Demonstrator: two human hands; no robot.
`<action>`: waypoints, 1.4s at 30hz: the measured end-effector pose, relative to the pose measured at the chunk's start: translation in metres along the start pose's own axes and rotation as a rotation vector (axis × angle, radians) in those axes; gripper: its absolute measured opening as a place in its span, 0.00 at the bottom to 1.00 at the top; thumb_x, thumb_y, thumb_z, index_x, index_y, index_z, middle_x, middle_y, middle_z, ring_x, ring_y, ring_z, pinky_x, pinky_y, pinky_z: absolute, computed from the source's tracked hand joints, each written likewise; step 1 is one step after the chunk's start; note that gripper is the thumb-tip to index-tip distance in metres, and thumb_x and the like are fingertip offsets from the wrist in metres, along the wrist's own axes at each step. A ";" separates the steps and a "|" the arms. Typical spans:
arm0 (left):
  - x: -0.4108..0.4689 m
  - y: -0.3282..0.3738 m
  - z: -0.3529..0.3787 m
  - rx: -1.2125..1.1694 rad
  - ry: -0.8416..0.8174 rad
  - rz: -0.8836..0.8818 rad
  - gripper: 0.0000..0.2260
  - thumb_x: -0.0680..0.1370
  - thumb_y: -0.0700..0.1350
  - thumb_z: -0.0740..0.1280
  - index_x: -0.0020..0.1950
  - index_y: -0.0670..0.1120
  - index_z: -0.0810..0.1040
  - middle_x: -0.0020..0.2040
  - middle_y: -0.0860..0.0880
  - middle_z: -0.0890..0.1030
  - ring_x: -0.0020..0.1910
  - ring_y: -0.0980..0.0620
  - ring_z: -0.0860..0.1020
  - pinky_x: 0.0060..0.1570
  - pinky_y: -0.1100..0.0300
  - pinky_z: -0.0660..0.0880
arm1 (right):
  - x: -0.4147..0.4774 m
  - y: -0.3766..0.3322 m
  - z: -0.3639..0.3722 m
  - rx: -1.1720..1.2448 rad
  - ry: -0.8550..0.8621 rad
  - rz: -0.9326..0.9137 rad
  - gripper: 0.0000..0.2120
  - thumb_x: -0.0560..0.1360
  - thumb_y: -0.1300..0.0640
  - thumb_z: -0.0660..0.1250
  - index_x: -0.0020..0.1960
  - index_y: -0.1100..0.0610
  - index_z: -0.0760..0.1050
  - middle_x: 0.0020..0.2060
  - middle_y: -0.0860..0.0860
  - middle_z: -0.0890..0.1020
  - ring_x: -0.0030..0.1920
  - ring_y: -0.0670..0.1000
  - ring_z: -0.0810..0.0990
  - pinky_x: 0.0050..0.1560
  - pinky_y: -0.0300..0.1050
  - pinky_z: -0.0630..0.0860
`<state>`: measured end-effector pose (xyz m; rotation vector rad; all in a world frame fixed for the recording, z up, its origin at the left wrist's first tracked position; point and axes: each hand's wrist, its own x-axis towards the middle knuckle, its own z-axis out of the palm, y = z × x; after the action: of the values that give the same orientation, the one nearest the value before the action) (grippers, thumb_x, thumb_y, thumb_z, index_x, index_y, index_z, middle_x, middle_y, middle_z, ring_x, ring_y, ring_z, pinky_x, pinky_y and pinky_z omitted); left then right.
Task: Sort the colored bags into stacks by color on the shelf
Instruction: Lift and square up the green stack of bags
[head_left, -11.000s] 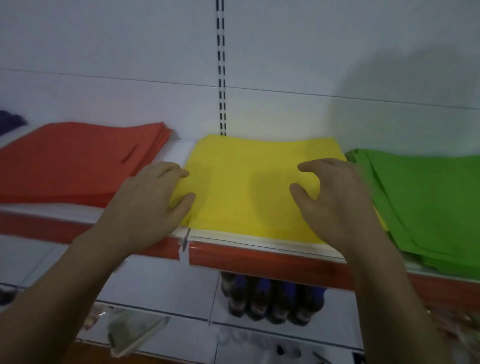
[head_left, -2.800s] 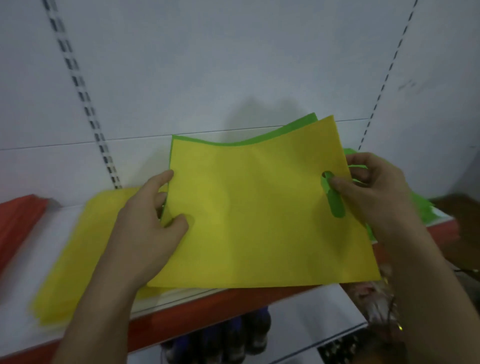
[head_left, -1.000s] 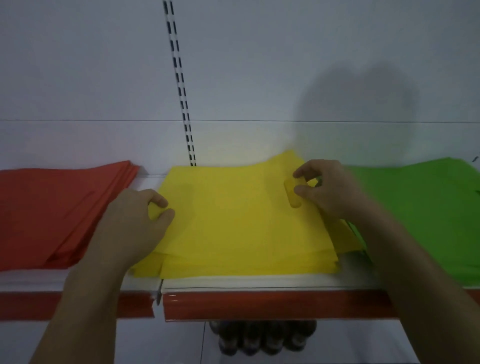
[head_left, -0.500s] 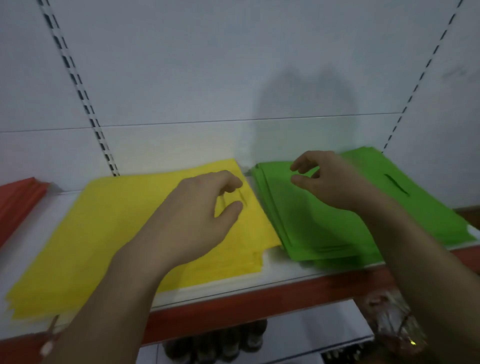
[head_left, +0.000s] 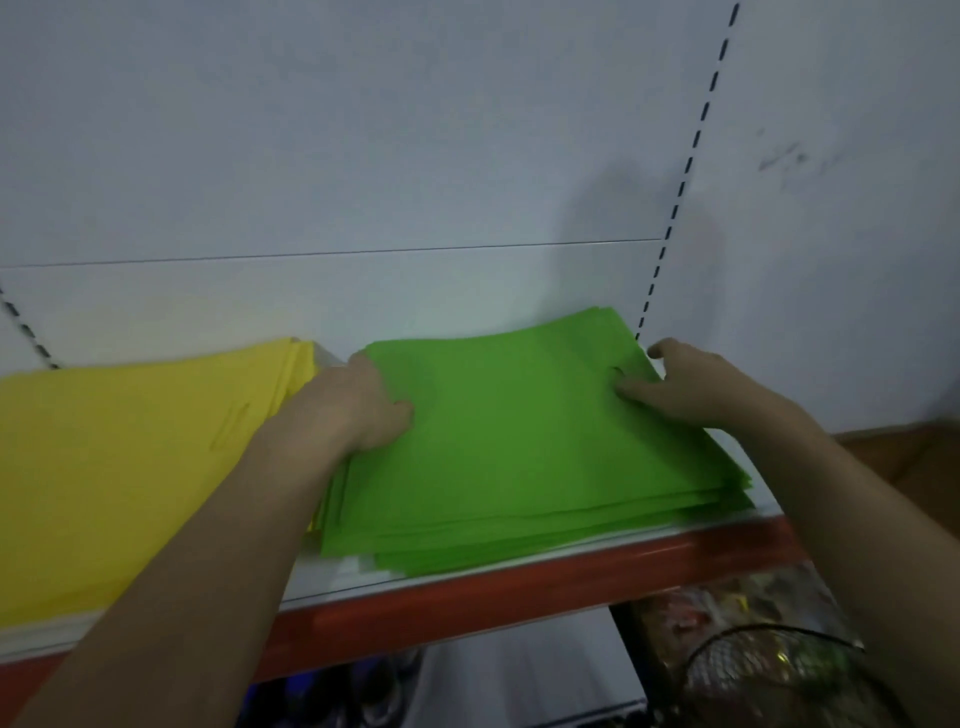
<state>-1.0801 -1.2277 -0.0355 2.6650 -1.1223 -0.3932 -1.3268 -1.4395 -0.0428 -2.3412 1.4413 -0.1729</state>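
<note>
A stack of green bags (head_left: 519, 441) lies flat on the right part of the white shelf (head_left: 332, 577), its lower sheets fanned out at the front. My left hand (head_left: 353, 410) clasps the stack's left edge, thumb on top and fingers tucked at the side. On the right edge sits my right hand (head_left: 696, 384), thumb pressed on the top sheet and fingers curled round the far corner. Left of the green stack, nearly touching it, lies a stack of yellow bags (head_left: 130, 467). The red stack is out of view.
The shelf has a red front strip (head_left: 519, 587) and a white back wall with a slotted upright (head_left: 675, 208). Below at the right is a wire basket (head_left: 769, 675) with packets. Dark bottles (head_left: 374, 696) stand under the shelf. A brown surface (head_left: 909, 457) lies past the shelf's right end.
My view has swung right. My left hand left the yellow stack and went to the green stack's left edge. My right hand dropped onto the green stack's right edge.
</note>
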 end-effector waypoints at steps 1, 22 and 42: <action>0.002 0.004 0.001 -0.038 -0.008 -0.013 0.33 0.78 0.58 0.66 0.74 0.38 0.62 0.70 0.39 0.72 0.67 0.40 0.73 0.59 0.55 0.71 | 0.002 0.004 0.003 0.019 -0.004 0.004 0.37 0.76 0.38 0.66 0.76 0.58 0.61 0.69 0.61 0.73 0.66 0.62 0.74 0.59 0.51 0.72; 0.003 0.019 0.019 -1.036 0.122 -0.016 0.36 0.72 0.37 0.76 0.75 0.45 0.63 0.53 0.51 0.77 0.47 0.49 0.81 0.44 0.53 0.79 | 0.013 0.024 0.023 0.493 0.252 -0.228 0.25 0.75 0.53 0.73 0.67 0.50 0.65 0.42 0.43 0.75 0.41 0.42 0.75 0.41 0.44 0.71; -0.052 0.015 -0.019 -1.238 0.147 0.405 0.22 0.72 0.31 0.69 0.65 0.42 0.76 0.54 0.44 0.85 0.49 0.45 0.85 0.42 0.53 0.82 | 0.006 0.024 0.004 1.189 -0.229 -0.104 0.49 0.53 0.27 0.76 0.65 0.56 0.76 0.52 0.56 0.86 0.49 0.57 0.86 0.53 0.57 0.82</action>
<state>-1.1186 -1.1985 -0.0047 1.3398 -0.8799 -0.5494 -1.3427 -1.4533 -0.0558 -1.3699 0.7330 -0.5781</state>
